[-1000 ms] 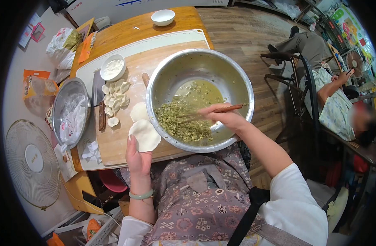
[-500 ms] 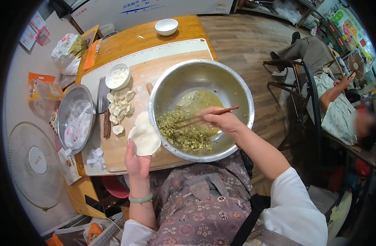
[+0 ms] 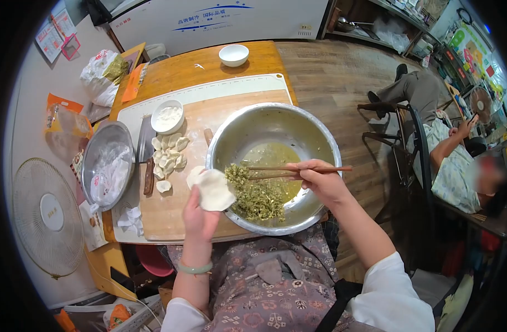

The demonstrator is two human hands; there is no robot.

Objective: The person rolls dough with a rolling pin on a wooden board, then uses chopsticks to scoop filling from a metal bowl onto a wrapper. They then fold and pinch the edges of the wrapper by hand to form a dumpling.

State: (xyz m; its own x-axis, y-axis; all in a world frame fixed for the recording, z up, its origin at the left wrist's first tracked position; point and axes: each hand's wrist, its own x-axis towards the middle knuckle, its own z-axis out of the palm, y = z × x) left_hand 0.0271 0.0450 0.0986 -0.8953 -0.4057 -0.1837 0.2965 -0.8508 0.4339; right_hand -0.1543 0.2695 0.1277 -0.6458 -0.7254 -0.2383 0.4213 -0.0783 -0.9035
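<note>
My left hand (image 3: pixel 199 217) holds a thin round dough wrapper (image 3: pixel 216 191) on its fingers at the left rim of a large steel bowl (image 3: pixel 314 128). Chopsticks (image 3: pixel 277 169) are gripped in my right hand (image 3: pixel 320 180) above that bowl, their tips pointing left. At the tips is a clump of green chopped filling (image 3: pixel 237 173), close to the wrapper's right edge. More filling (image 3: pixel 262 206) lies heaped in the bowl beside greenish liquid. Another wrapper (image 3: pixel 194 176) lies on the wooden board (image 3: pixel 167 216), partly hidden behind the held one.
Several flattened dough pieces (image 3: pixel 169 156), a white bowl of flour (image 3: pixel 168 117) and a knife (image 3: pixel 148 177) are left on the board. A steel basin (image 3: pixel 129 145) with plastic bags stands further left. At the back is a white bowl (image 3: pixel 233 55). A person (image 3: pixel 450 160) sits at right.
My right hand has lifted the chopsticks, which now lie nearly level with a clump of filling at their tips. The left hand has brought the wrapper right, towards the bowl. The view has tilted up.
</note>
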